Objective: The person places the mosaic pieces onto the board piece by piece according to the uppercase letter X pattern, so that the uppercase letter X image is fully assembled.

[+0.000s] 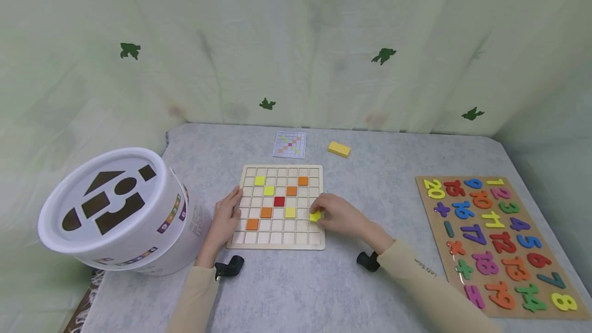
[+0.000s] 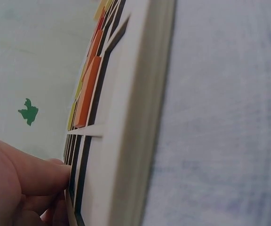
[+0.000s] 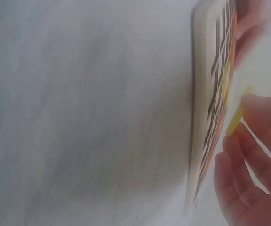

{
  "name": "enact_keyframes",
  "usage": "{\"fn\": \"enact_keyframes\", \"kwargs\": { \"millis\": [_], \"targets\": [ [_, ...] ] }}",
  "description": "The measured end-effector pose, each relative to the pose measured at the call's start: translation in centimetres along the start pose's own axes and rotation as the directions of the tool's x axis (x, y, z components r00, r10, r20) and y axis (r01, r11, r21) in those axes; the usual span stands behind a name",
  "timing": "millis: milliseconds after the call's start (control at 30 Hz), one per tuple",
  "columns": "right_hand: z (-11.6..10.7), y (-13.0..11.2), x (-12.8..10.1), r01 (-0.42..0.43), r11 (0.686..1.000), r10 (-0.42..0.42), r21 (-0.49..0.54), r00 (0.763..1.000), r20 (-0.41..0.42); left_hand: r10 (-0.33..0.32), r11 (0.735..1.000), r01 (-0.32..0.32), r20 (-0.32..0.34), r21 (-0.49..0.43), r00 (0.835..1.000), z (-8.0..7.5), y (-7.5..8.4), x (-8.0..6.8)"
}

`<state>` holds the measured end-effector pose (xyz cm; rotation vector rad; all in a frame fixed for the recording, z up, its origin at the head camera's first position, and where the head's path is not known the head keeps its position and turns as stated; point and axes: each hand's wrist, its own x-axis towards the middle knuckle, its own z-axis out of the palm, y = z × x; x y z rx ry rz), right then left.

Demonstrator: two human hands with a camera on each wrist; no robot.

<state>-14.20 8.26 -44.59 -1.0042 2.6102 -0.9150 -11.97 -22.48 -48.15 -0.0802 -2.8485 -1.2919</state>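
Note:
A square wooden grid board (image 1: 277, 246) lies on the table, with a red tile (image 1: 279, 201) near its middle. Orange tiles (image 1: 266, 213) and yellow tiles (image 1: 269, 190) sit in cells running diagonally from it. My left hand (image 1: 225, 220) holds the board's left edge, its thumb (image 2: 46, 178) at the rim and the other fingers bent beside it. Over the board's right side, my right hand (image 1: 339, 215) pinches a thin yellow tile (image 3: 237, 115) between thumb and fingers. In the right wrist view that tile is tilted and apart from the board.
Behind the board lie a pattern card (image 1: 289, 145) and a yellow block (image 1: 339, 149). A white bucket (image 1: 185, 240) with shape holes in its lid stands at left. At right is a number puzzle board (image 1: 519, 310). A patterned curtain (image 1: 296, 55) hangs behind the table.

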Motion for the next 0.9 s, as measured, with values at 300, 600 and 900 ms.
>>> {"fn": "enact_keyframes", "kwargs": {
  "millis": [300, 600, 900],
  "targets": [
    [2.4, -2.2, 1.2, 0.032, 0.996, -0.027, -0.086, 0.998, 0.055, -0.001, 1.0, 0.001, -0.005, -0.012, 1.0, -0.1, 0.0, -0.1],
    [3.1, -2.3, 1.3, 0.017, 0.992, -0.013, -0.127, 0.999, 0.031, 0.01, 1.0, -0.01, -0.01, -0.016, 1.0, -0.1, -0.1, -0.1],
    [2.7, -1.9, 0.8, 0.053, 0.99, -0.049, -0.128, 0.998, 0.03, 0.01, 1.0, -0.011, -0.014, -0.017, 1.0, 0.0, -0.4, -0.1]
  ]
}}
